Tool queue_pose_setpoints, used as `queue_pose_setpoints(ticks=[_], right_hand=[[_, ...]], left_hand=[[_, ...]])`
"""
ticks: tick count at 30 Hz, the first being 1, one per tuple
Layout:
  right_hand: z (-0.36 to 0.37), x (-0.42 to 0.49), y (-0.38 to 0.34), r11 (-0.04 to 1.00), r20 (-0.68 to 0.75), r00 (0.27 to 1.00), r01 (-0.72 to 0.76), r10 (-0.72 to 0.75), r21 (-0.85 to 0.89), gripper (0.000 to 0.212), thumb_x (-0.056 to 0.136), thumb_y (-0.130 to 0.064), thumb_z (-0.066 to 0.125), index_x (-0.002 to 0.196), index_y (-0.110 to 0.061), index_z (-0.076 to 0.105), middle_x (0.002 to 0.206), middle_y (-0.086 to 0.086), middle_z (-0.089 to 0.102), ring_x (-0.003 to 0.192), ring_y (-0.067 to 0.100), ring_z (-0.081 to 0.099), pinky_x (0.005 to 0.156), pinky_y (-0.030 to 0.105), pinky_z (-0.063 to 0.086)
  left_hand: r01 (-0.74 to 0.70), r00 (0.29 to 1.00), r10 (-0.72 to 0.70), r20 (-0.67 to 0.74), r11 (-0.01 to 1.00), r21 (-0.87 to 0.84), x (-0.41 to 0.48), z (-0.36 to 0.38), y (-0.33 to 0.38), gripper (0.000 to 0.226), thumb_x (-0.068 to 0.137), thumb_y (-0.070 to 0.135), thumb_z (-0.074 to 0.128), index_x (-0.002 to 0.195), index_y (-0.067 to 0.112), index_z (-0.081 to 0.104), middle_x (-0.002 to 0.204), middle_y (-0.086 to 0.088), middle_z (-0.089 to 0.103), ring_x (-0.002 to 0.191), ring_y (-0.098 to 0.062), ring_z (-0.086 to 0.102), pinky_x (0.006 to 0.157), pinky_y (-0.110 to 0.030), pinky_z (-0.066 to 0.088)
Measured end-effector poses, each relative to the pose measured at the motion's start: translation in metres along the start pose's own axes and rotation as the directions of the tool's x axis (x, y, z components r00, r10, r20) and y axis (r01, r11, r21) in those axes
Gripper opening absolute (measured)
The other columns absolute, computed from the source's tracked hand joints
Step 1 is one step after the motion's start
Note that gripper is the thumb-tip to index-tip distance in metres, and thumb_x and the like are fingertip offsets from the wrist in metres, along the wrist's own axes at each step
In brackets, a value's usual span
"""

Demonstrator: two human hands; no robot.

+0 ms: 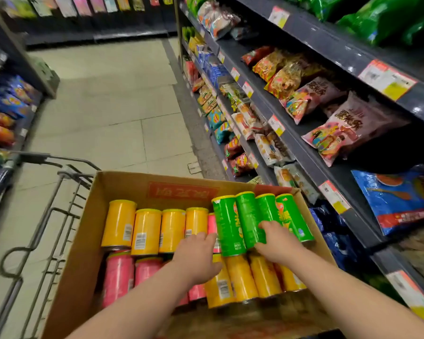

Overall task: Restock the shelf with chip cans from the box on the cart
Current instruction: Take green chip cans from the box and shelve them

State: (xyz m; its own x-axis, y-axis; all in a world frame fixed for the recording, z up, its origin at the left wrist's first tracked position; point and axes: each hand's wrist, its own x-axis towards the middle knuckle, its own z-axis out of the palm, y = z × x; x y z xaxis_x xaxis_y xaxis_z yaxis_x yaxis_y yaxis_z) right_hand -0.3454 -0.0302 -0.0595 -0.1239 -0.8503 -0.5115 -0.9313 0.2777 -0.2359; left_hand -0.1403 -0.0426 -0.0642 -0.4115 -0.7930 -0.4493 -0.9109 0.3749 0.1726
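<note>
The cardboard box (123, 184) stands open on the wire cart (34, 158), just beside the shelf (304, 159). Inside it, chip cans lie on their sides in rows: yellow cans (146, 231), pink cans (118, 275), and four green cans (228, 226) on top at the right.

Bags (289, 79) crowd shelf (311, 33) (one gap, perhaps); floor (108, 106) open.

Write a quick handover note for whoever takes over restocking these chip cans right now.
Left hand: flat against the leftmost of four green cans.
Right hand: resting on the middle green cans; grip unclear.
Things: green cans lie on yellow cans and pink cans in the box on the cart.
Done: no chip cans visible on the shelf, which holds snack bags.
Left: lift cans out and shelve them.
</note>
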Motion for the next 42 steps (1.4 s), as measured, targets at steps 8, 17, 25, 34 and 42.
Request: queue_pose_setpoints(ticks=[8,17,25,34,42], right_hand=[[0.007,0.043,0.007,0.992,0.015,1.0,-0.013,0.011,0.126,0.069,0.09,-0.034,0.057,0.146,-0.012,0.024,0.139,0.01,0.046,0.123,0.028,0.05,0.097,0.036,0.043],[0.018,0.064,0.004,0.935,0.017,0.992,-0.126,0.127,0.331,0.069,0.088,-0.042,0.06,0.142,-0.008,0.033,0.138,0.014,0.041,0.125,0.028,0.046,0.1,0.032,0.038],[0.029,0.071,-0.008,0.854,0.05,0.99,-0.141,0.134,0.5,0.072,0.084,-0.031,0.068,0.141,-0.014,0.029,0.135,0.008,0.051,0.119,0.026,0.054,0.096,0.032,0.045],[0.04,0.08,-0.009,0.744,0.164,0.959,-0.284,0.232,0.605,0.08,0.079,-0.023,0.075,0.142,-0.011,0.027,0.133,0.01,0.049,0.117,0.028,0.054,0.094,0.037,0.048],[0.044,0.065,-0.019,0.723,0.127,0.951,-0.299,0.283,0.624,0.088,0.07,-0.032,0.08,0.139,-0.01,0.03,0.129,0.012,0.048,0.115,0.029,0.052,0.094,0.039,0.048]], left_hand=[[0.109,0.992,-0.082,0.095,0.938,-0.328,0.051,0.004,0.009,0.088,0.084,0.046,0.061,0.151,0.019,0.011,0.142,-0.008,0.041,0.128,-0.025,0.044,0.103,-0.038,0.041],[0.253,0.96,-0.247,0.13,0.572,-0.78,0.074,0.026,0.016,0.062,0.083,0.032,0.07,0.135,0.019,0.04,0.126,-0.001,0.059,0.107,-0.015,0.059,0.091,-0.03,0.05],[0.391,0.887,-0.384,0.257,0.326,-0.861,0.076,0.035,0.017,0.06,0.079,0.028,0.075,0.125,0.014,0.039,0.111,-0.003,0.06,0.098,-0.02,0.062,0.084,-0.035,0.053],[0.407,0.885,-0.343,0.316,0.24,-0.881,0.076,0.039,0.013,0.066,0.078,0.03,0.076,0.129,0.017,0.036,0.116,-0.004,0.06,0.1,-0.02,0.062,0.09,-0.043,0.053],[0.351,0.903,-0.348,0.252,0.26,-0.899,0.055,0.031,0.005,0.064,0.078,0.027,0.076,0.128,0.021,0.036,0.107,0.0,0.06,0.094,-0.018,0.063,0.088,-0.042,0.054]])
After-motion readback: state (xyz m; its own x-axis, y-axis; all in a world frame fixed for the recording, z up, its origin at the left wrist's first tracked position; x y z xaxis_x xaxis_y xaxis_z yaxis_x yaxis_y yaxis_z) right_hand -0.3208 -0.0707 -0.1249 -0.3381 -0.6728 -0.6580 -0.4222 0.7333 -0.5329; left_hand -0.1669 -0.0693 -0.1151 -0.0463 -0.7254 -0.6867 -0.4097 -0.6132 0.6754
